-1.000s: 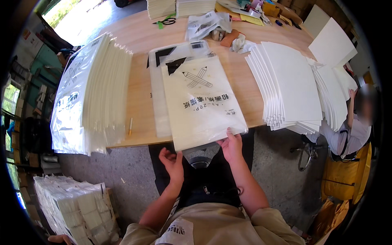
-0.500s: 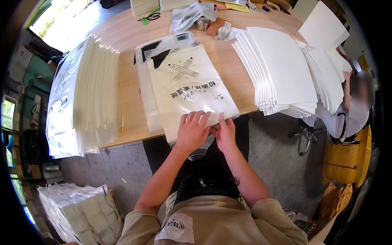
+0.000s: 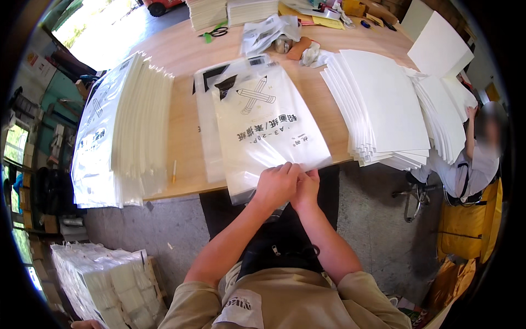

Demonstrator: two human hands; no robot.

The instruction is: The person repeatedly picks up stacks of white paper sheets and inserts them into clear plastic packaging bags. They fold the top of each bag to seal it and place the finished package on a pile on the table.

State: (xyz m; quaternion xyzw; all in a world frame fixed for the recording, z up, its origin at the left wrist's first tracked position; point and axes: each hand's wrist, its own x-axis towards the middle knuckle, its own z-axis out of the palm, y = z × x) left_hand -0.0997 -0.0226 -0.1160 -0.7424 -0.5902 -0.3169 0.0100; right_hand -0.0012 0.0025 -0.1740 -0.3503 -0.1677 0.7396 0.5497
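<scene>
A clear plastic bag [image 3: 253, 156] printed with crossed pencils and dark lettering, with white sheets inside, lies in front of me, its near end jutting past the table edge. At that near edge my left hand [image 3: 278, 185] and my right hand [image 3: 306, 190] are together, fingers closed on the plastic. The fingertips are partly hidden behind the knuckles. Beneath this bag and a little to its left are other clear bags [image 3: 210, 156] with black printed corners, lying flat.
Filled bags [image 3: 139, 137] stand stacked at left; fanned white paper [image 3: 383, 104] lies at right. Scissors [image 3: 218, 32], crumpled plastic [image 3: 266, 33] and paper stacks [image 3: 252, 12] sit farther back. A co-worker [image 3: 476, 148] sits at far right. A wrapped bale [image 3: 109, 282] stands on the floor.
My left hand has moved right along the bag's near edge and now meets my right hand. Its spread fingers have closed. The whole view has shifted slightly.
</scene>
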